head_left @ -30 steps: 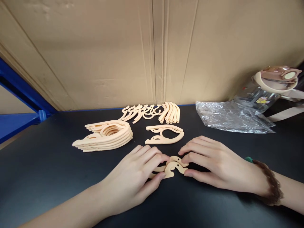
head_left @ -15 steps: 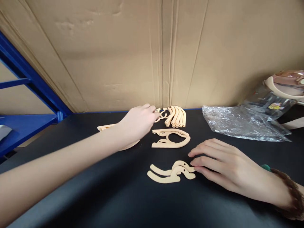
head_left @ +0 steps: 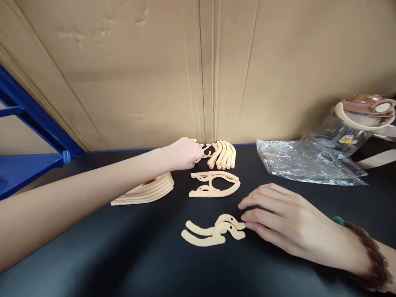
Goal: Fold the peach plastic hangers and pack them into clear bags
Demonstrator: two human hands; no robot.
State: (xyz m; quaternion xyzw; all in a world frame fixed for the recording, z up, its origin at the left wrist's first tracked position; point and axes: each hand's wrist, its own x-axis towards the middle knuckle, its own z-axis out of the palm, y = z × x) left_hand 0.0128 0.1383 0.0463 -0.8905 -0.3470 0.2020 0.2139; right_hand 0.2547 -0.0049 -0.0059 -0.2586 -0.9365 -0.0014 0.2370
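Observation:
My left hand (head_left: 186, 153) reaches to the back of the black table, its fingers curled in among small cream hooks (head_left: 208, 152). What the fingers hold is hidden behind the hand. My right hand (head_left: 280, 218) rests at the right with fingers spread and slightly bent. Its fingertips are at the right ends of two flat, curved cream pieces (head_left: 204, 240), which overlap and have small holes. Between the hands lies a folded cream folding hanger (head_left: 221, 193). Several curved cream arms (head_left: 227, 156) are bunched right of the hooks.
Under my left forearm sits a stack of folded cream hangers (head_left: 154, 193). A clear plastic bag (head_left: 297, 161) lies at the back right, beside a clear bottle (head_left: 355, 128) with a brown lid. Cardboard (head_left: 139, 74) stands behind the table (head_left: 139, 255); a blue metal frame (head_left: 34, 111) is at left.
The view has shifted, moving the table items slightly left in the picture. My left hand has turned among the hooks, and more of the hanger stack shows. My right hand stays by the flat pieces.

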